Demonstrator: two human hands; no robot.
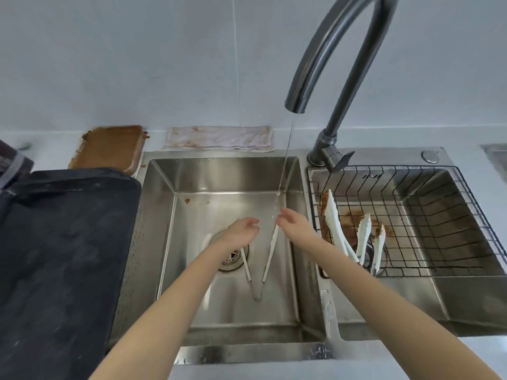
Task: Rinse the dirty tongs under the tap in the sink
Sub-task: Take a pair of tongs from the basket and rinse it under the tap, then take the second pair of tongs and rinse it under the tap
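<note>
White-tipped tongs (270, 256) with a metal hinge hang spread in a V over the left sink basin (162, 220). My left hand (241, 231) grips the left arm of the tongs near its tip. My right hand (293, 223) pinches the tip of the right arm. A thin stream of water falls from the tap (332, 75) onto my right hand's fingers and that tip. The hinge end points toward me, low in the basin near the drain (233, 256).
The right basin holds a black wire rack (428, 215) with more sauce-smeared white tongs (365, 239). A dirty brown tray (109, 148) and a stained cloth (219, 139) lie behind the sink. A dark baking tray (60, 256) covers the left counter.
</note>
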